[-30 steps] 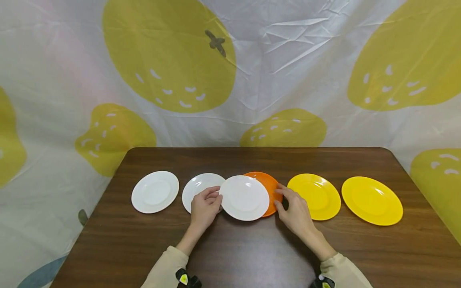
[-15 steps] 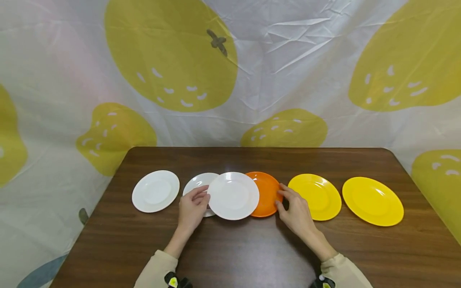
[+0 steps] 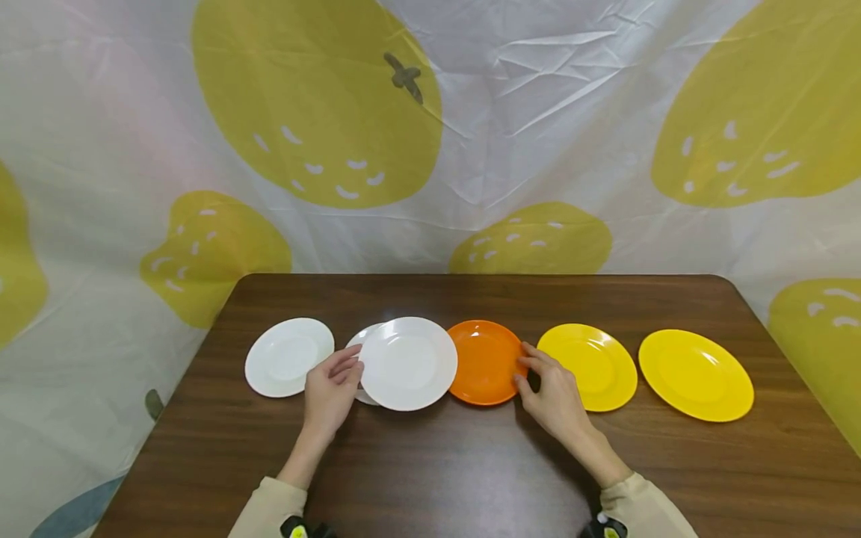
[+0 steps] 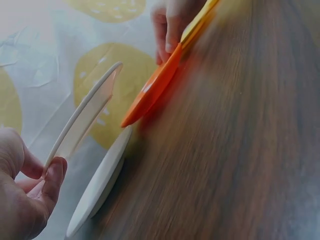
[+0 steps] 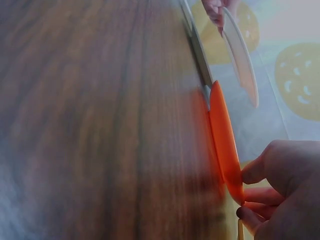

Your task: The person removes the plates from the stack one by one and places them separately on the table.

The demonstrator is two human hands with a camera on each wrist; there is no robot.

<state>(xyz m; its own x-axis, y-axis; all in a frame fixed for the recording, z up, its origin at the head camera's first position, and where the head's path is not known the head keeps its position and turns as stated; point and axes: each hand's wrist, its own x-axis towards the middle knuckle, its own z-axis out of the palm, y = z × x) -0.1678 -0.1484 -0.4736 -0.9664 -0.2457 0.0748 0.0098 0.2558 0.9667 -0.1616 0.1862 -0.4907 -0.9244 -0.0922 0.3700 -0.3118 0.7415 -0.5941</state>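
My left hand (image 3: 331, 392) pinches the left rim of a white plate (image 3: 408, 364) between thumb and fingers. In the left wrist view, this raised plate (image 4: 85, 112) is tilted and held apart from the white plate (image 4: 100, 185) lying below it. The head view shows only a left sliver of that lower plate (image 3: 359, 336). On the table lies an orange plate (image 3: 486, 364), its right rim held by the thumb and fingers of my right hand (image 3: 554, 396). The right wrist view has the orange plate (image 5: 225, 135) edge-on, fingertips at its rim.
Another white plate (image 3: 289, 359) lies at the far left of the row. Two yellow plates (image 3: 595, 370) lie to the right, the nearer one close behind my right hand. The brown wooden table (image 3: 457, 471) ends at a patterned cloth (image 3: 377, 246).
My left hand has carried the white plate leftward, off the orange plate and over the white plate beneath. The orange plate is now uncovered. My right hand has stayed at its rim.
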